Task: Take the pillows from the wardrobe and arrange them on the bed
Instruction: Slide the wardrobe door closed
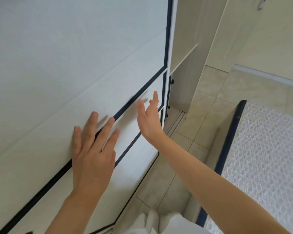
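A white sliding wardrobe door (74, 65) with dark blue trim fills the left of the view. My left hand (93, 149) lies flat against it with fingers spread. My right hand (149, 117) is open beside the door's right edge, palm toward the panel, holding nothing. To the right of the door the wardrobe's open section (184, 53) shows a bare shelf and side wall. No pillow is visible. The bed (264, 149), covered in a white textured spread with a dark blue edge, sits at the right.
Beige floor tiles (205, 105) run between the wardrobe and the bed, forming a narrow aisle. The door's floor track (178, 119) runs along the wardrobe base. White clothing (159, 223) shows at the bottom edge. A wall rises behind the bed.
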`<state>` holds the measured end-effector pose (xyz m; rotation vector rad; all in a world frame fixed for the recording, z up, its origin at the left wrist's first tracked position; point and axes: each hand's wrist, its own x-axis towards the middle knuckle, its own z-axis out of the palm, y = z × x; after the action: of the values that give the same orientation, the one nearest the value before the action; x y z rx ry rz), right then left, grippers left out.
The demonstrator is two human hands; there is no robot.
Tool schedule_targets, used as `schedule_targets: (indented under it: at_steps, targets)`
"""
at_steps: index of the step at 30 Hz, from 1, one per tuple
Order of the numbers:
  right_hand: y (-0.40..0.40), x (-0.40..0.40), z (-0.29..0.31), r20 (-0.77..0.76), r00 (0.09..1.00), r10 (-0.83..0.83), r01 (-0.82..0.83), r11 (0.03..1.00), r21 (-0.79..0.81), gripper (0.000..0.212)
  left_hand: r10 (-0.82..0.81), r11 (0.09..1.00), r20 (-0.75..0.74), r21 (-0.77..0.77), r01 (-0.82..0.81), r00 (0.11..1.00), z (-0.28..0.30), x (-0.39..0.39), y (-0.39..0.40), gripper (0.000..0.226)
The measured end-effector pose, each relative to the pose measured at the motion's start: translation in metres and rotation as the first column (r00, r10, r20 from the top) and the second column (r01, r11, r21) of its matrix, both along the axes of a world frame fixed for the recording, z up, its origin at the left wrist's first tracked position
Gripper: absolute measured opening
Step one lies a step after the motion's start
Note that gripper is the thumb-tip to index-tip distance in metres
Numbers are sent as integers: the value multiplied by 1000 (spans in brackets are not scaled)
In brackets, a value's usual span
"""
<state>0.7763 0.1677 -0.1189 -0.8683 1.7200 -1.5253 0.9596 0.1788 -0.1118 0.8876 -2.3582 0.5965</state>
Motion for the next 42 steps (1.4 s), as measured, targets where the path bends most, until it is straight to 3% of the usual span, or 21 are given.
schedule_targets:
  at_steps: [5,8,13,25,36,42]
  targets:
    - [-24,11,0,5,999,-35,35,999,-35,76,258,966,232,-55,-252,938,5,-3,8,75]
    - [-33,13,-3,6,998,-67,68,997,-34,74,322,947,306,-114,-302,896,6,-7,8,77]
    - [-43,13,-5,22,990,-141,142,988,-52,70,298,954,400,-160,-255,867,5,-14,1,69]
    - [-71,-44,-6,32,972,-232,233,971,-51,67,223,975,336,-60,-216,915,6,-76,-26,66]
    - [-109,-144,-9,45,980,-193,194,980,-36,68,282,959,375,-120,-256,883,2,-173,-64,75]
    - [-131,-201,-6,64,978,-197,199,980,-20,67,333,939,419,-226,-258,845,-2,-230,-91,72]
